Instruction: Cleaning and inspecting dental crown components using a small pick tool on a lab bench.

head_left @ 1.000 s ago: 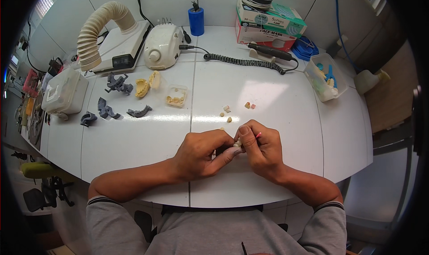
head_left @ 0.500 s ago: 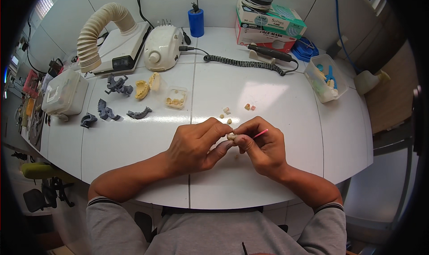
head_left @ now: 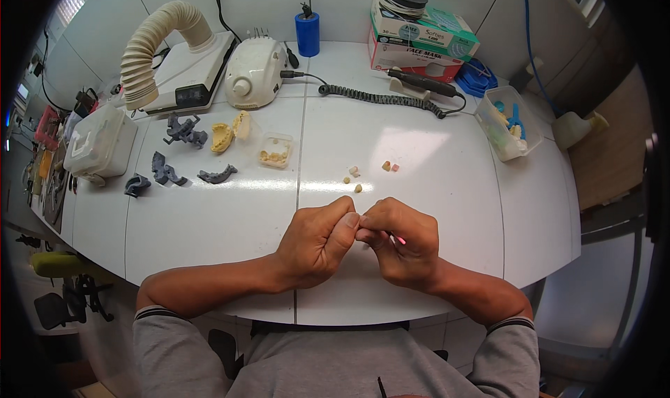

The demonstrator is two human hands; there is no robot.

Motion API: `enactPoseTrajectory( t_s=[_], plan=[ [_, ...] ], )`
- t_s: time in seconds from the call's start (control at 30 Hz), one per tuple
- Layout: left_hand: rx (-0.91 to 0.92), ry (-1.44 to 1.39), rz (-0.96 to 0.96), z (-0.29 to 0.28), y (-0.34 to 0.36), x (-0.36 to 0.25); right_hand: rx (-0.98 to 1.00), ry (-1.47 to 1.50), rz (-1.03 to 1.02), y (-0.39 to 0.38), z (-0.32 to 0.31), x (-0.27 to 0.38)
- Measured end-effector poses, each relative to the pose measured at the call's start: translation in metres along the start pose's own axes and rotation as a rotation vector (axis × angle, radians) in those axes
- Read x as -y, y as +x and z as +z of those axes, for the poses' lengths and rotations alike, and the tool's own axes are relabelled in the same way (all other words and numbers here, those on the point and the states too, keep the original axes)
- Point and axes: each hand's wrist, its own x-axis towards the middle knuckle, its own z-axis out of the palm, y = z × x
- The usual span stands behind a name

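My left hand is closed, its thumb and curled forefinger pressed together where they meet the right fingertips. Whatever lies between the fingertips is hidden now. Closed as well, my right hand keeps a thin pink stick among its fingers, with only a short end showing. Just beyond the hands lie small tooth-coloured pieces, the nearest a yellowish one. A little farther right are two small pieces with pink on them, one a tooth-like piece.
Grey resin-like arch pieces, a yellow dental model and a small clear box lie left. Behind stand a hose unit, a white control box and a corded handpiece. A clear bin stands right.
Both hands have rolled inward and moved slightly nearer to me. The small tooth-like piece seen between the fingertips is now covered, and less of the pink stick shows.
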Motion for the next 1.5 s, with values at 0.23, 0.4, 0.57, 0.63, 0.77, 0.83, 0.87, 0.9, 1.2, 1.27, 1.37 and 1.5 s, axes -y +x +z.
enactPoseTrajectory(
  t_s=[0.23,0.4,0.57,0.63,0.77,0.83,0.87,0.9,1.2,1.27,1.37,1.5],
  plan=[
    [0.047,-0.253,-0.171,-0.006,-0.003,0.007,-0.075,-0.084,-0.178,0.005,0.0,0.002],
    [0.059,-0.061,0.025,-0.006,-0.001,0.007,-0.085,-0.089,-0.126,0.006,0.0,0.004],
    [0.059,0.041,0.065,-0.002,0.0,0.001,-0.021,0.085,0.065,0.008,-0.012,0.008],
    [0.038,0.054,0.095,0.005,-0.001,0.008,-0.031,0.089,0.064,0.005,-0.015,0.005],
    [0.004,-0.026,0.128,0.01,0.001,0.009,-0.054,0.048,0.03,0.006,-0.019,0.005],
    [0.026,-0.041,0.027,-0.002,0.002,0.008,-0.07,0.003,0.06,0.009,-0.018,0.005],
    [0.031,0.002,0.039,-0.01,0.0,0.012,-0.053,-0.004,0.032,0.012,-0.013,0.004],
    [-0.002,0.007,0.058,-0.011,0.0,0.014,-0.033,-0.017,0.009,0.013,-0.011,0.004],
    [0.085,0.078,0.146,-0.011,-0.006,0.012,-0.027,0.106,0.146,0.006,-0.01,0.008],
    [0.067,0.12,0.217,0.0,-0.002,0.013,-0.024,0.096,0.163,0.003,-0.016,0.007],
    [0.058,0.191,0.224,0.007,-0.001,0.012,-0.012,0.014,0.098,0.004,-0.021,0.008],
    [0.0,0.193,0.267,0.001,0.002,0.013,-0.033,0.039,0.144,0.005,-0.015,0.005]
  ],
)
